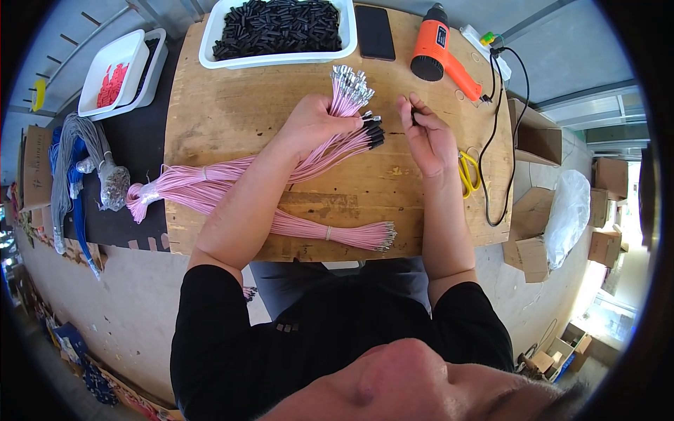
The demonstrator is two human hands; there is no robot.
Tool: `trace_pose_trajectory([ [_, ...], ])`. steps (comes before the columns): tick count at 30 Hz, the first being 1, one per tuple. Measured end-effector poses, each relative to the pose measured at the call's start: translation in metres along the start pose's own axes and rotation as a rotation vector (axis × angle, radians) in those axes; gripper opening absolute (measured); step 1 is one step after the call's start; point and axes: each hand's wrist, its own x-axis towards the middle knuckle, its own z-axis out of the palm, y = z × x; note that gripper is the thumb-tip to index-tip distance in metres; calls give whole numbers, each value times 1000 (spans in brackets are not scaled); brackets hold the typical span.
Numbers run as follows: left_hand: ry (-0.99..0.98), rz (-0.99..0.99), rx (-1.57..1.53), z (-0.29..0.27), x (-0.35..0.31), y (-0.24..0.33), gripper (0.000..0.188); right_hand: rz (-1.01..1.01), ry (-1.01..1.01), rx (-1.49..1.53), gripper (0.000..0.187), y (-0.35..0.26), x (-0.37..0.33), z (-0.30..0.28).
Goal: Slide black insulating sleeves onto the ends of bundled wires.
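Remotely, I see a wooden table, a pink wire bundle running from the left to its middle and, at the far edge, a white tub of black sleeves. The left hand pinches the bundle; farther right, the right hand pinches a small black piece.
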Motion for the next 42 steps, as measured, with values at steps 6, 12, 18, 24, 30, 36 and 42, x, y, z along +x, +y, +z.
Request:
trace_pose_trajectory([
  [6, -7, 28, 12, -1, 1, -2, 26, -18, -39, -130, 24, 7, 0, 0],
  [12, -5, 8, -9, 0, 0, 2, 25, 37, -226, -215, 20, 16, -1, -6],
  [18, -15, 6, -2, -1, -2, 5, 22, 42, -104, -303, 23, 23, -13, 19],
  [24, -21, 15, -32, -2, 0, 1, 23, 49, -146, -324, 23, 22, -13, 18],
  [30, -14, -2, -73, -2, -2, 4, 25, 32, -141, -364, 23, 20, -9, 10],
  [36, -4, 6, -73, -1, -3, 7, 24, -14, -88, -334, 21, 24, -11, 16],
  [42, -3, 21, -70, -2, -1, 3, 24, -5, -100, -375, 21, 24, -13, 17],
])
